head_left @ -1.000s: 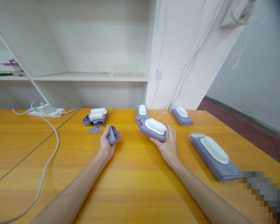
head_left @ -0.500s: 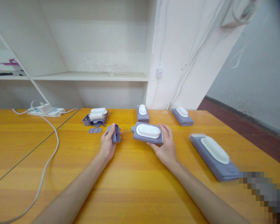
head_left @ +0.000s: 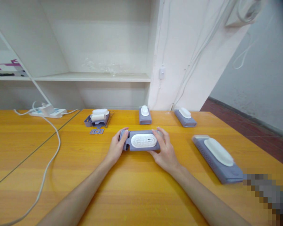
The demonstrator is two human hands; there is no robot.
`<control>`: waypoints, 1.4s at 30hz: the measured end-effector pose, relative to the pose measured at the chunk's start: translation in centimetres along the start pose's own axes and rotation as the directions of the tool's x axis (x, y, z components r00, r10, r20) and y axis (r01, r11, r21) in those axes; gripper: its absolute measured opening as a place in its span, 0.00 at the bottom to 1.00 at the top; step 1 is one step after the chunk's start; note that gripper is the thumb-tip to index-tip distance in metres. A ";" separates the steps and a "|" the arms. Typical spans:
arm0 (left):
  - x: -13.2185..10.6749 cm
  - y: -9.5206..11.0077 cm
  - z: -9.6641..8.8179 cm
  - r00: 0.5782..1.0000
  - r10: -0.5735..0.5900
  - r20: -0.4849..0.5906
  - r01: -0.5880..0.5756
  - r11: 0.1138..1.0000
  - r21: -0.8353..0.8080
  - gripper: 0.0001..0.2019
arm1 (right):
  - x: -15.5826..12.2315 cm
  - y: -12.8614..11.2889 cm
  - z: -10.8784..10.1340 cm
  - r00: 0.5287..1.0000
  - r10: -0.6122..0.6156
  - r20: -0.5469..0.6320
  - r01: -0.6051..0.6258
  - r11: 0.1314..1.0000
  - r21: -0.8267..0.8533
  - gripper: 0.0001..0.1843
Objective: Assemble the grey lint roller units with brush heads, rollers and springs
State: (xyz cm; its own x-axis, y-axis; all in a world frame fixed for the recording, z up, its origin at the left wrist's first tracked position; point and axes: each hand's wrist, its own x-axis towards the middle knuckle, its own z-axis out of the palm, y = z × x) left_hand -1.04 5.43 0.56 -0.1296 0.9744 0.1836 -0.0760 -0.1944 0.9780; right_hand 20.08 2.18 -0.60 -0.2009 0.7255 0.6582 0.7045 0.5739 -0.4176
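Observation:
Over the middle of the table, my right hand [head_left: 166,150] grips the right end of a grey-purple plastic box body [head_left: 141,148] with a white oval bristle brush [head_left: 143,140] on its face. My left hand [head_left: 116,146] is closed around a matching grey-purple end cap [head_left: 124,147] at the box's left end. Cap and body meet closely, though a narrow dark gap shows between them. The spring is hidden now. Behind my left hand lies a flat grey-purple plate with oval cutouts [head_left: 97,131].
At the back left sit grey-purple and white parts [head_left: 97,117] with a coil spring [head_left: 109,119]. Similar brush boxes stand at the back centre [head_left: 145,120], back right [head_left: 187,121] and near right [head_left: 217,160]. A power strip [head_left: 58,113] and white cable [head_left: 47,169] lie left.
My hands have come together. The cap, held apart from the box with a spring stretched between them before, now sits against the body's left end, and both are lower.

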 end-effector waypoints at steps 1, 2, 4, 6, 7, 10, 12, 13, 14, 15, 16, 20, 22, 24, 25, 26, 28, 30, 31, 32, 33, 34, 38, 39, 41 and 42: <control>0.0 -0.1 0.0 1.000 0.005 0.010 -0.005 1.000 0.025 0.18 | 0.0 0.1 0.0 1.000 0.008 -0.001 -0.008 1.000 -0.001 0.40; 0.0 -0.2 -0.1 1.000 0.005 0.002 -0.005 0.999 0.038 0.17 | 0.0 0.1 0.1 1.000 0.010 -0.002 -0.010 1.000 -0.005 0.39; 0.0 -0.3 -0.1 0.999 0.004 -0.038 -0.003 0.999 0.034 0.16 | 0.0 0.2 0.2 1.000 0.012 -0.007 -0.012 1.000 -0.016 0.37; 0.1 -0.4 -0.2 0.998 0.016 -0.067 -0.015 1.000 0.014 0.16 | 0.0 0.2 0.2 1.000 0.020 -0.019 -0.020 1.000 -0.023 0.36; 0.1 -0.4 -0.2 0.997 0.029 -0.073 -0.028 1.000 0.007 0.15 | 0.0 0.2 0.3 0.999 0.025 -0.024 -0.026 0.999 -0.024 0.36; 0.0 -0.3 -0.2 0.997 0.049 -0.059 -0.050 0.999 -0.016 0.14 | 0.0 0.3 0.3 0.999 0.042 -0.026 -0.042 0.999 -0.023 0.37; -0.1 -0.1 -0.2 0.999 0.023 -0.036 -0.025 0.999 -0.047 0.13 | 0.0 0.3 0.3 0.999 0.044 -0.018 -0.044 0.999 -0.021 0.37; -0.2 -0.1 -0.2 1.000 0.004 -0.013 -0.005 0.998 -0.061 0.14 | 0.0 0.4 0.3 0.999 0.042 -0.014 -0.042 0.999 -0.019 0.36; -0.3 -0.1 -0.2 1.000 -0.012 0.011 0.013 0.997 -0.072 0.15 | 0.0 0.4 0.3 0.999 0.041 -0.013 -0.041 0.999 -0.017 0.36; -0.4 0.0 -0.2 0.999 -0.026 0.034 0.028 0.997 -0.077 0.17 | 0.0 0.5 0.4 0.999 0.041 -0.012 -0.041 0.999 -0.014 0.36; -0.5 0.0 -0.2 0.998 -0.038 0.052 0.042 0.996 -0.082 0.19 | -0.1 0.5 0.4 0.999 0.042 -0.012 -0.042 0.999 -0.012 0.36; -0.6 0.1 -0.2 0.994 -0.091 0.056 0.097 0.989 -0.112 0.22 | -0.1 0.6 0.5 0.999 0.054 -0.006 -0.054 0.999 0.001 0.36; -0.6 0.2 -0.2 0.994 -0.097 0.049 0.101 0.990 -0.094 0.23 | -0.1 0.6 0.5 0.998 0.059 0.002 -0.059 0.998 0.004 0.36; -0.6 0.4 -0.1 0.996 -0.078 0.035 0.079 0.996 -0.052 0.22 | -0.1 0.6 0.5 0.998 0.062 0.005 -0.062 0.998 0.004 0.36; -0.6 0.4 -0.1 0.997 -0.069 0.033 0.070 0.997 -0.037 0.22 | -0.1 0.6 0.5 0.998 0.061 0.006 -0.061 0.998 0.002 0.36; -0.7 0.5 0.0 0.997 -0.068 0.042 0.069 0.997 -0.034 0.22 | -0.1 0.6 0.4 0.998 0.058 0.006 -0.058 0.998 -0.001 0.36; -0.9 0.6 0.1 0.993 -0.087 0.080 0.092 0.994 -0.059 0.23 | -0.2 0.5 0.4 0.999 0.050 0.001 -0.050 0.999 -0.011 0.36; -1.1 0.8 0.2 0.986 -0.114 0.117 0.127 0.986 -0.110 0.26 | -0.2 0.5 0.4 0.999 0.046 -0.005 -0.046 0.999 -0.016 0.36; -1.2 0.9 0.2 0.984 -0.121 0.129 0.138 0.982 -0.132 0.28 | -0.2 0.5 0.4 0.999 0.045 -0.009 -0.045 0.999 -0.014 0.36; -1.3 1.0 0.2 0.983 -0.121 0.135 0.140 0.979 -0.147 0.31 | -0.2 0.5 0.4 0.999 0.044 -0.010 -0.044 0.999 -0.008 0.36; -1.3 1.2 0.1 0.982 -0.117 0.146 0.139 0.979 -0.152 0.33 | -0.2 0.6 0.4 0.999 0.045 -0.009 -0.045 0.999 -0.001 0.35; -1.4 1.3 0.1 0.980 -0.109 0.164 0.133 0.980 -0.144 0.36 | -0.3 0.6 0.4 0.999 0.047 -0.005 -0.047 0.999 0.006 0.35; -1.6 1.2 0.0 0.976 -0.028 0.216 0.040 0.998 -0.050 0.47 | -0.3 0.9 0.4 0.998 0.059 -0.008 -0.059 0.998 0.019 0.35; -1.6 1.1 0.1 0.974 -0.006 0.226 0.009 1.000 -0.012 0.50 | -0.3 1.0 0.4 0.998 0.061 -0.012 -0.061 0.998 0.021 0.34; -1.6 0.7 0.3 0.972 0.027 0.234 -0.047 0.996 0.079 0.55 | -0.3 1.0 0.4 0.998 0.061 -0.017 -0.060 0.998 0.025 0.34; -1.6 0.5 0.4 0.971 0.036 0.238 -0.066 0.990 0.122 0.56 | -0.3 1.0 0.4 0.998 0.058 -0.017 -0.057 0.998 0.027 0.34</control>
State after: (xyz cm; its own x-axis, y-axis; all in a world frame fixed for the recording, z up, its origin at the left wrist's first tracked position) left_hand -0.50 3.78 0.75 0.1065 0.9657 0.2369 0.0539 -0.2435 0.9684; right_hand 20.57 2.70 -1.42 -0.1482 0.7510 0.6435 0.6965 0.5412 -0.4712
